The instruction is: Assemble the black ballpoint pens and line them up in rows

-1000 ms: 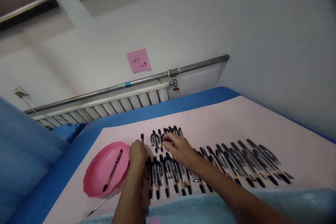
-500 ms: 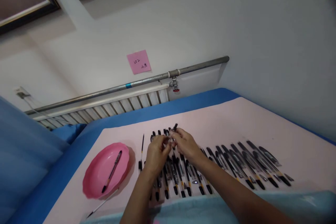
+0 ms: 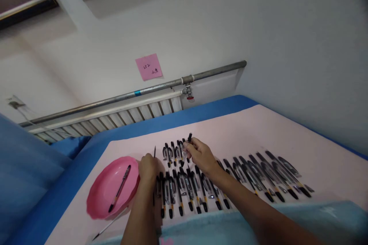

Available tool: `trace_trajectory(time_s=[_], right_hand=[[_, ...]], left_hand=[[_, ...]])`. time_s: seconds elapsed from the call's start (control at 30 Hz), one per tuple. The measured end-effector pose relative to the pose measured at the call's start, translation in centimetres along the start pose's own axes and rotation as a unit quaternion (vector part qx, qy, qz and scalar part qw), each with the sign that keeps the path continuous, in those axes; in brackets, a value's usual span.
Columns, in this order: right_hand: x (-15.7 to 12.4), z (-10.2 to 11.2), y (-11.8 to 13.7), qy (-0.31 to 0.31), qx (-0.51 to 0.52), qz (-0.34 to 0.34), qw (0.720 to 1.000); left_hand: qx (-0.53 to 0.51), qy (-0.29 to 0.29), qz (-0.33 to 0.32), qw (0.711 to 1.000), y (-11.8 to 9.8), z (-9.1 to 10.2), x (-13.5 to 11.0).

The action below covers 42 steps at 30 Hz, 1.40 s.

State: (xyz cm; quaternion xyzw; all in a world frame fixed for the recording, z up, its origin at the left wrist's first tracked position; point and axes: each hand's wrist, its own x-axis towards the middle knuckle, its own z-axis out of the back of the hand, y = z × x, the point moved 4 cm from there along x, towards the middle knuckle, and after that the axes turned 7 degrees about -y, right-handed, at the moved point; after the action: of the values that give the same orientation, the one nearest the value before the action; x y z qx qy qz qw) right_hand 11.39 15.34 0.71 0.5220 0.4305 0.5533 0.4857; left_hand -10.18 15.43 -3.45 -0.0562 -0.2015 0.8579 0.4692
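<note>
My right hand (image 3: 199, 155) is closed, its fingertips pinching a pen with a clear barrel (image 3: 184, 157) and a black end (image 3: 190, 137) pointing up. It hangs over a short row of black-and-clear pen parts (image 3: 173, 149). To the left, my left hand (image 3: 148, 168) reaches down onto the pink sheet between the bowl and the pens. A thin dark pen refill (image 3: 155, 151) shows just past its knuckles; its fingertips are hidden, so I cannot tell whether they grip it. Below both hands lies a long row of pens (image 3: 180, 193) with black caps and clear barrels.
A pink scalloped bowl (image 3: 92, 199) at the left holds one pen (image 3: 119, 189). A white refill (image 3: 110, 222) lies in front of it. More pens and clear packets (image 3: 273, 176) spread rightward on the pink sheet (image 3: 230, 130). A radiator (image 3: 138, 115) and wall stand behind.
My left hand has left the pen at my right hand and moved left, towards the refill beside the bowl. My right hand still holds the pen. The view has shifted slightly.
</note>
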Motion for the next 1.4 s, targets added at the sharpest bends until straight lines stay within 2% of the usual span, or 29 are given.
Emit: trace_trajectory(time_s=[0.1,0.2,0.3,0.4,0.47,0.57,0.6,0.67,0.83,1.17,1.27,1.4], right_hand=[[-0.3,-0.1,0.2,0.008,-0.009,0.004,1.000],[-0.5,-0.2,0.3,0.015,-0.021,0.017,1.000],[-0.7,-0.6,0.6,0.037,-0.065,0.063,0.995],[-1.4,-1.4,1.0,0.102,-0.126,0.129,0.978],[-1.8,-2.0,1.2,0.145,-0.156,0.160,0.964],[-2.2,-2.3,1.2,0.172,-0.190,0.173,0.951],[-2.2,-2.2,1.2,0.172,-0.196,0.174,0.950],[-2.3,-2.1,1.2,0.169,-0.203,0.179,0.948],[-2.2,-2.0,1.3,0.170,-0.215,0.183,0.944],[-2.1,-2.1,1.1,0.171,-0.270,0.184,0.930],[-2.2,-2.0,1.2,0.164,-0.293,0.202,0.920],[-2.3,-2.0,1.4,0.160,-0.317,0.218,0.909]], left_hand=[[-0.047,0.006,0.025,0.999,0.3,-0.4,0.5],[-0.136,0.003,0.044,0.990,0.1,-0.1,0.5],[-0.267,0.022,0.046,0.962,-0.8,0.7,-0.1],[-0.378,0.059,0.034,0.923,-2.0,1.6,-0.9],[-0.489,0.098,0.044,0.865,-2.8,2.0,-1.4],[-0.677,0.161,0.097,0.712,-3.5,2.3,-2.0],[-0.712,0.172,0.112,0.671,-3.6,2.3,-2.1],[-0.736,0.176,0.125,0.642,-3.7,2.3,-2.2],[-0.748,0.177,0.124,0.628,-4.0,2.5,-2.4],[-0.730,0.176,0.106,0.652,-4.4,3.3,-3.1],[-0.727,0.167,0.101,0.658,-4.4,3.4,-3.1],[-0.733,0.161,0.103,0.653,-4.6,3.4,-3.2]])
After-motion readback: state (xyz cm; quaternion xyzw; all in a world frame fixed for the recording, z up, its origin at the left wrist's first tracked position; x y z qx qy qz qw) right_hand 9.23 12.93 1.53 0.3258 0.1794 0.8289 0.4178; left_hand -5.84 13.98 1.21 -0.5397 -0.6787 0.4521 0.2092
